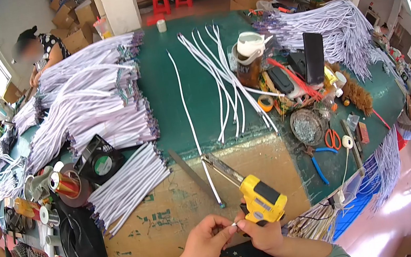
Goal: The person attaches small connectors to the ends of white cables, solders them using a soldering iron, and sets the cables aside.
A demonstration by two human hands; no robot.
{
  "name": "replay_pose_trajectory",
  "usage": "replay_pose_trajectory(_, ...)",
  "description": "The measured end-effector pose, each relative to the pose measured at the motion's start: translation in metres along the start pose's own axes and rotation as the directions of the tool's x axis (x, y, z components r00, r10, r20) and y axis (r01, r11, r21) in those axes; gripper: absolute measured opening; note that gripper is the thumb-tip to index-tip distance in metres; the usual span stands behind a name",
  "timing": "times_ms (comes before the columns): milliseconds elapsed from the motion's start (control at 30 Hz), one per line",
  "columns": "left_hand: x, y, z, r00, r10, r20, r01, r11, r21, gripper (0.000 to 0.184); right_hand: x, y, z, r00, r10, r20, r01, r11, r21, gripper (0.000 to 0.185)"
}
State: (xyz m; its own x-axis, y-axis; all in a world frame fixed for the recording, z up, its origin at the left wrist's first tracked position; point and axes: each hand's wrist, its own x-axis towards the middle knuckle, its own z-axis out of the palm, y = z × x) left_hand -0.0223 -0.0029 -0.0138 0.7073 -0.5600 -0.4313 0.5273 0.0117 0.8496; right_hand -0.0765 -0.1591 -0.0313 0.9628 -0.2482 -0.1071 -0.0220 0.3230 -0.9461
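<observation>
Near the table's front edge, my left hand (pixel 209 241) and my right hand (pixel 262 232) meet with thumbs and fingers pinched on a small white piece (pixel 235 224). Its other details are too small to make out. Just above my right hand a yellow tool (pixel 262 198) with a long metal nose lies on the brown cardboard (pixel 152 237). Beside its nose, a single white cable (pixel 188 110) runs up the green table (pixel 163 97). A long metal strip (pixel 190 171) lies left of that cable.
Bundles of white cables (pixel 95 102) pile up at left, more (pixel 324 31) at back right. A black fan (pixel 100 163) and spools stand at left. Pliers (pixel 318 163), orange scissors (pixel 332 140) and a dish (pixel 308 126) lie at right. A person (pixel 48 51) works at back left.
</observation>
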Motion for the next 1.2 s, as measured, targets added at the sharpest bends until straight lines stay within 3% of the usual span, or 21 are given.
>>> replay_pose_trajectory(33,0.001,0.003,0.000,1.000,-0.002,-0.006,0.002,0.998,0.067,0.016,0.001,0.001,-0.001,0.998,0.047,-0.034,-0.046,0.999,0.017,0.047)
replay_pose_trajectory(67,0.001,0.005,0.000,1.000,-0.009,-0.009,0.010,0.991,0.132,0.014,0.005,0.004,-0.002,0.999,0.041,-0.006,-0.040,0.996,0.085,0.047)
replay_pose_trajectory(133,0.002,0.010,-0.003,0.997,-0.069,0.041,0.068,0.998,0.008,0.014,0.008,-0.006,0.001,0.997,0.076,0.021,-0.078,0.988,0.134,0.046)
replay_pose_trajectory(200,0.001,0.007,-0.009,0.995,-0.025,0.097,0.026,1.000,-0.004,0.013,0.011,-0.008,0.000,0.997,0.072,0.020,-0.075,0.985,0.153,0.046)
replay_pose_trajectory(233,-0.003,0.007,-0.009,0.995,-0.044,0.093,0.046,0.999,-0.011,0.013,0.012,-0.005,-0.001,0.998,0.061,-0.033,-0.056,0.990,0.126,0.048)
replay_pose_trajectory(300,-0.007,0.015,-0.011,0.995,0.098,-0.031,-0.098,0.995,0.020,0.013,0.014,-0.002,-0.007,0.995,0.046,-0.084,-0.038,0.994,0.101,0.048)
replay_pose_trajectory(333,-0.004,0.016,-0.016,0.995,0.090,-0.034,-0.089,0.996,0.017,0.013,0.015,-0.002,-0.009,0.995,0.037,-0.093,-0.030,0.997,0.078,0.048)
replay_pose_trajectory(400,0.007,0.017,-0.030,0.985,0.084,-0.153,-0.065,0.990,0.123,0.013,0.015,0.002,-0.012,0.996,0.032,-0.085,-0.024,0.995,0.101,0.049)
replay_pose_trajectory(433,0.012,0.017,-0.035,0.981,0.098,-0.170,-0.049,0.962,0.268,0.012,0.015,0.005,-0.013,0.997,0.016,-0.077,-0.006,0.992,0.124,0.050)
replay_pose_trajectory(467,0.017,0.016,-0.038,0.980,0.092,-0.175,-0.042,0.963,0.267,0.012,0.016,0.006,-0.014,0.997,0.023,-0.076,-0.013,0.992,0.126,0.050)
replay_pose_trajectory(533,0.023,0.013,-0.043,0.982,0.129,-0.140,-0.051,0.887,0.459,0.011,0.016,0.009,-0.014,1.000,-0.014,-0.022,0.016,0.991,0.133,0.050)
replay_pose_trajectory(867,0.030,0.010,-0.038,0.979,0.169,-0.114,-0.065,0.789,0.612,0.014,0.018,0.015,-0.011,0.989,-0.020,0.143,0.012,0.998,0.062,0.050)
replay_pose_trajectory(1033,0.032,0.010,-0.037,0.922,0.383,-0.062,-0.211,0.629,0.748,0.014,0.021,0.019,-0.016,0.984,-0.015,0.178,0.010,1.000,0.028,0.050)
replay_pose_trajectory(1200,0.032,0.016,-0.038,0.971,0.224,-0.088,-0.094,0.690,0.717,0.017,0.021,0.018,-0.015,0.984,-0.013,0.180,0.009,1.000,0.021,0.050)
